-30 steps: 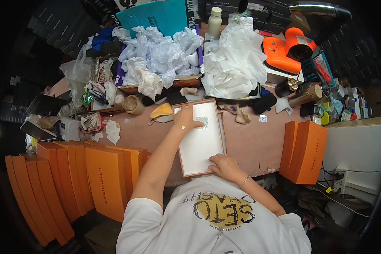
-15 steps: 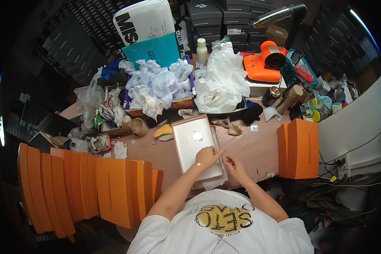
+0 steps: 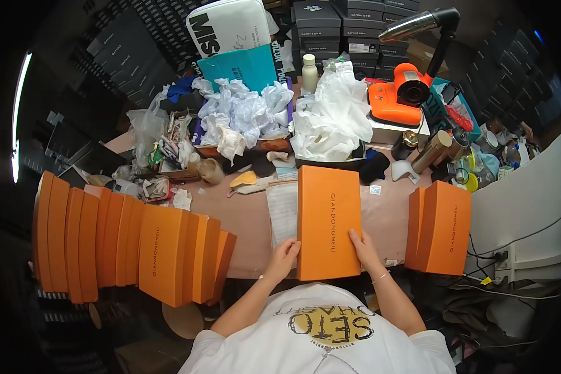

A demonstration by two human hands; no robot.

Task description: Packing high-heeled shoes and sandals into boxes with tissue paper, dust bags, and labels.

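Observation:
An orange box lid (image 3: 329, 222) with dark lettering stands out in the middle of the view, its outer face up. My left hand (image 3: 285, 257) is closed at the lid's lower left edge. On the opposite edge, my right hand (image 3: 366, 250) grips with the thumb on top and the fingers largely hidden below. Left of the lid, and partly covered by it, lies white paper (image 3: 282, 210) with faint lines; whatever is under the lid cannot be seen.
Upright orange boxes line the left (image 3: 162, 249) and right (image 3: 444, 227) of the pink table (image 3: 246, 218). Trays of crumpled white paper (image 3: 246, 115) and white tissue (image 3: 330, 118) stand behind. An orange device with a metal nozzle (image 3: 396, 100) is back right.
The lid, lying with its white inside up before, is now turned orange side up. Both hands have moved to its side edges. The camera view has shifted slightly.

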